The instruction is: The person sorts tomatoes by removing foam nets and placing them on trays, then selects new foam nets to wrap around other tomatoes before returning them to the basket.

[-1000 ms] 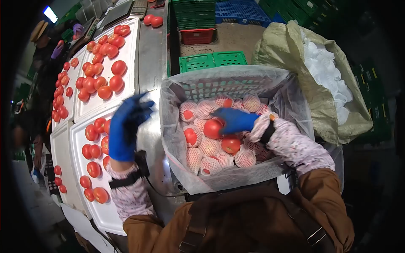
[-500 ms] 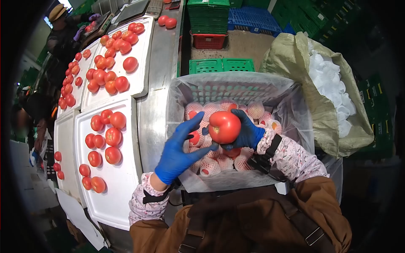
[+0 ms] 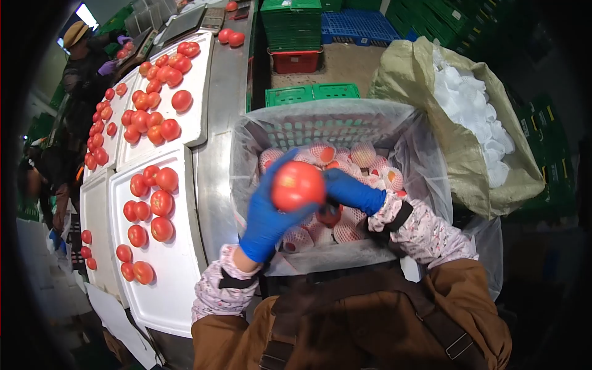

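Observation:
A large bare red tomato point(image 3: 298, 186) is cradled in my blue-gloved left hand point(image 3: 262, 213), thumb below and fingers behind it. At its right side, my blue-gloved right hand point(image 3: 356, 191) has curled fingers pressed up to the fruit. Both hands are over a crate lined with translucent plastic point(image 3: 314, 114). Tomatoes in pink-and-white foam nets point(image 3: 364, 154) fill the crate. Below my right fingers, partly hidden, a red tomato point(image 3: 330, 214) lies among the netted ones.
Left of the crate, white trays point(image 3: 176, 246) with loose tomatoes stand on a metal table point(image 3: 216, 166). A sack point(image 3: 401, 77) of white foam nets point(image 3: 475, 117) is at the right. Green crates point(image 3: 291, 24) are stacked behind. A person point(image 3: 86, 68) works at the far left.
The tomato has moved left, from my right hand's grasp into my left hand. My left fingers have closed round it. The view has shifted slightly.

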Demonstrator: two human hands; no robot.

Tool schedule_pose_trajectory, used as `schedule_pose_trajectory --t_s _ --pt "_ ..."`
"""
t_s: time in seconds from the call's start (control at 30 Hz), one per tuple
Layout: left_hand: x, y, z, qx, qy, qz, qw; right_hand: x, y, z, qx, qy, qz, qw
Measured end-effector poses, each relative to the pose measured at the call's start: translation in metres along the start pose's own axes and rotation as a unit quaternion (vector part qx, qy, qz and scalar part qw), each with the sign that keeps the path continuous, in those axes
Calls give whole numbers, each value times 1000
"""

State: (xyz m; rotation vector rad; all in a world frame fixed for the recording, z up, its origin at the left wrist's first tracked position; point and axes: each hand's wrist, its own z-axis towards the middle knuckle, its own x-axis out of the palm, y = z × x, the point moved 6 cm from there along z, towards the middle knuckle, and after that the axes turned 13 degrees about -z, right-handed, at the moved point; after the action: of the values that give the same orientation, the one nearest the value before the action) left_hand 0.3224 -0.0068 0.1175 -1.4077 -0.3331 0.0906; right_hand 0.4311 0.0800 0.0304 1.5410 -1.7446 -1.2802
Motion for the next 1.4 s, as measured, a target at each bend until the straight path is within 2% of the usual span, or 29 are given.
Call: schedule_pose_trajectory --t_s 0.03,0.07,0.1,0.13,0.17,0.2,0.23,0.37,0.4,0.47,0.5,0.53,0.57,0.6,0.63,0.67,0.7,0.73,0.77,0.8,0.87,0.97,1.0,1.07,1.13,1.17,1.3,1.37,1.4 --pt "-12 5 -4 -96 -51 -172 979 -12 1 -5 -29 -71 -210 975" --pt "-21 15 -8 -130 -71 -313 938 -18 3 -12 -58 -136 -411 900" --pt "-29 15 -12 -178 -68 -391 901 -14 -32 -10 -124 -141 -366 911" --pt "-34 14 -17 -225 -65 -464 855 -5 -43 -11 -120 -142 -364 913" --pt "-39 16 -19 -227 -64 -464 854 9 -52 -12 -105 -104 -459 876" --pt "-38 22 -23 -263 -56 -535 801 21 -59 -12 -91 -66 -549 828" --pt "-35 25 -26 -295 -48 -600 742 26 -56 -10 -125 -111 -569 805" --pt "-25 35 -34 -295 -91 -602 737 34 -68 17 -85 -18 -587 805" --pt "-26 34 -36 -292 -90 -602 738 28 -66 18 -86 -20 -589 803" --pt "-27 28 -41 -268 -58 -604 748 8 -66 16 -46 -10 -340 939" --pt "-31 30 -44 -258 -72 -604 751 6 -60 14 -28 26 -74 997" --pt "-33 32 -46 -254 -69 -607 750 6 -51 3 50 21 143 988" --pt "-35 35 -48 -266 -86 -628 727 11 -45 -1 51 75 314 945" --pt "-35 38 -50 -278 -101 -647 703 15 -35 -6 48 125 475 870" --pt "-34 39 -51 -283 -103 -653 695 17 -29 -10 46 121 472 872" --pt "-32 39 -50 -282 -97 -654 696 2 -4 -15 -173 -8 186 967" --pt "-30 40 -51 -289 -99 -656 690 0 9 -21 -277 -57 22 959" --pt "-28 42 -51 -296 -103 -658 684 -1 21 -31 -364 -137 -132 912" --pt "-26 44 -51 -300 -82 -660 684 9 0 -16 -211 81 281 933" --pt "-25 43 -50 -299 -80 -660 684 18 -1 -16 -153 156 403 888" --pt "-21 41 -50 -302 -71 -677 668 35 -4 -19 15 252 634 731" --pt "-19 41 -51 -305 -91 -693 646 33 4 -20 -33 239 597 765" --pt "-19 41 -51 -303 -93 -694 647 32 6 -21 35 172 624 762" --pt "-21 42 -51 -305 -105 -701 636 30 9 -22 104 107 643 751" --pt "-23 43 -52 -302 -116 -699 637 28 17 -24 73 139 665 730" --pt "-24 44 -51 -301 -124 -698 638 30 21 -25 59 192 680 705" --pt "-37 39 -46 -314 -132 -712 614 36 24 -24 3 256 685 682" --pt "-62 26 -33 -266 -130 -700 650 35 29 -24 -21 246 681 689" --pt "-77 22 -28 -256 -134 -704 648 35 31 -24 -29 244 680 691"
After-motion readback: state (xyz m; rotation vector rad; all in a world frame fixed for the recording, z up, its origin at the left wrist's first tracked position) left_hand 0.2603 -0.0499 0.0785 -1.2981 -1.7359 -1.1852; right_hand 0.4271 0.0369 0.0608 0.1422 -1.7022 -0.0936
